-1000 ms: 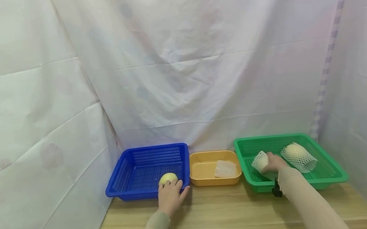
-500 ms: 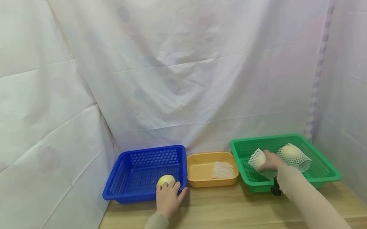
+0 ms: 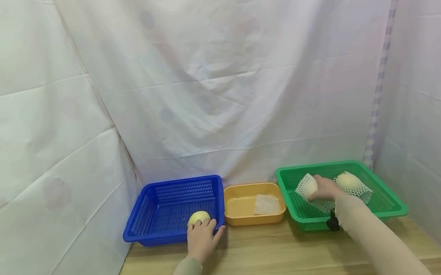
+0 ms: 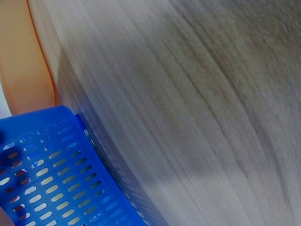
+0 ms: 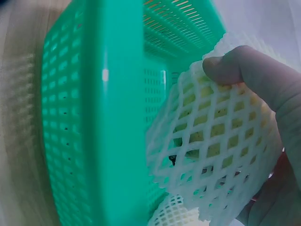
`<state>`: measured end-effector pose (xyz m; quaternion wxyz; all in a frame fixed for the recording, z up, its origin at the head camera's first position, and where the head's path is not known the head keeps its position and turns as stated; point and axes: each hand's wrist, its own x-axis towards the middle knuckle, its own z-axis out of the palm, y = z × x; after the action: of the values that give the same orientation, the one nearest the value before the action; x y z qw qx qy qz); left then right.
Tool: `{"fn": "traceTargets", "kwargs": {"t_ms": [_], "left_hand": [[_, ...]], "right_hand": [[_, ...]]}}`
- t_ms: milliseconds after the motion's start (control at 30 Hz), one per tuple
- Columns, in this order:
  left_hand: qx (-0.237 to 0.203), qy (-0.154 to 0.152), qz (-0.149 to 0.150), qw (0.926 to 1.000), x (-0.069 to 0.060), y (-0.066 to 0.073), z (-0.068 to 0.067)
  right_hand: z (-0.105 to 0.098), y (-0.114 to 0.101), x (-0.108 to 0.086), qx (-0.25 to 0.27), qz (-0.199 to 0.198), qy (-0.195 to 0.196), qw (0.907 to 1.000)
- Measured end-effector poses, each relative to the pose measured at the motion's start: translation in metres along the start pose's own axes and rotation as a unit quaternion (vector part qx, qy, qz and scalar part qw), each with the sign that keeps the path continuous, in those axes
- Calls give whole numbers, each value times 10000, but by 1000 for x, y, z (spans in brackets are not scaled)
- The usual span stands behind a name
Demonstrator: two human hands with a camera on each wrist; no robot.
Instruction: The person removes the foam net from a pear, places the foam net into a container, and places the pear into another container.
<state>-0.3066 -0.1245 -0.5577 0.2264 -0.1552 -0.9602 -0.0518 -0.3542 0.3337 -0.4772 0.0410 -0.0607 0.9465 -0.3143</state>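
Note:
In the head view, my left hand [image 3: 202, 239] reaches over the near rim of the blue basket [image 3: 156, 239]. Its fingers rest on a pale yellow-green round fruit [image 3: 198, 216], thumb spread to the right. My right hand [image 3: 326, 189] grips a yellow fruit in a white foam net sleeve [image 3: 307, 186] over the green basket [image 3: 384, 215]. In the right wrist view, the thumb presses on the open-mesh sleeve [image 5: 216, 136], and a dark stem shows through it. A second netted fruit [image 3: 350, 183] lies to the right in the green basket.
Between the baskets stands an orange tray [image 3: 239, 203] with a loose foam net [image 3: 266, 204] in it. Wooden tabletop [image 3: 259, 260] runs in front of all three containers. White cloth [image 3: 221, 110] hangs behind and at both sides.
My right hand has lifted the netted fruit slightly, tilting it. My left hand stays at the fruit in the blue basket. The head view has shifted a little.

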Motion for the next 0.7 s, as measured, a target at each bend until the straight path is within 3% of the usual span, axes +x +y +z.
{"fn": "traceTargets", "kwargs": {"t_ms": [700], "left_hand": [[-38,26,-2,10000,0,2,-4]], "right_hand": [[-22,-13,-1,-365,-462,-138,9982]]}}
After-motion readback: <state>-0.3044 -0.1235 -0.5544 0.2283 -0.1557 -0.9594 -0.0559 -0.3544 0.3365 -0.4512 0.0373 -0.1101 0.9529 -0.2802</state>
